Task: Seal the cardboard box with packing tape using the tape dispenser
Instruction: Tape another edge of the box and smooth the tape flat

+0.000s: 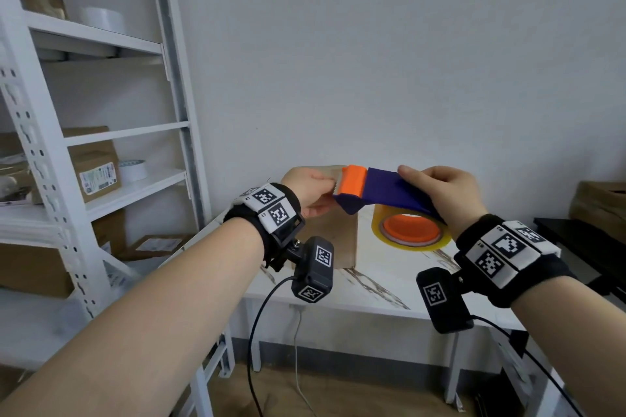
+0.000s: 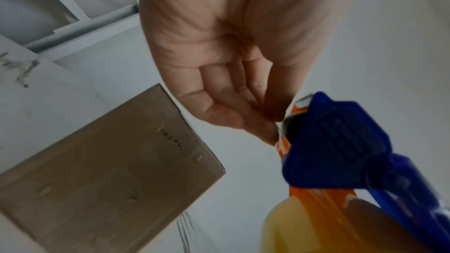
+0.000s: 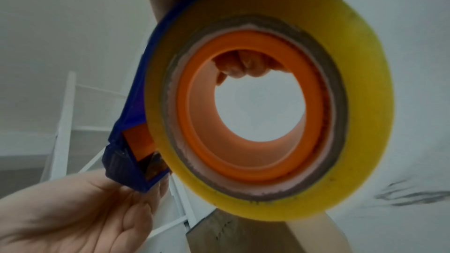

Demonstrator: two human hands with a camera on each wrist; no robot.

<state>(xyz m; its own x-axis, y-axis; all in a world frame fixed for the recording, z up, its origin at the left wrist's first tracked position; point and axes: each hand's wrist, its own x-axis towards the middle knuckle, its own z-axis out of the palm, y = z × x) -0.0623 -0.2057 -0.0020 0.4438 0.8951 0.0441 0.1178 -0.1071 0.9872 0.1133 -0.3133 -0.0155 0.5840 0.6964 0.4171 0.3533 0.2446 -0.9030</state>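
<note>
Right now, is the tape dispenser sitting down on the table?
No, the right hand holds the tape dispenser up in the air above the table, while the left hand touches its front end.

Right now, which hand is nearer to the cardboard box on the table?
Left. The left hand is at the tape dispenser nose, directly above the cardboard box. The right hand grips the dispenser's rear, off to the box's right.

I see a white metal shelving unit (image 1: pixel 101 132) on the left holding brown parcels (image 1: pixel 96 166) and white rolls (image 1: pixel 133 169), and a white marble-patterned table (image 1: pixel 366 284) ahead.
</note>
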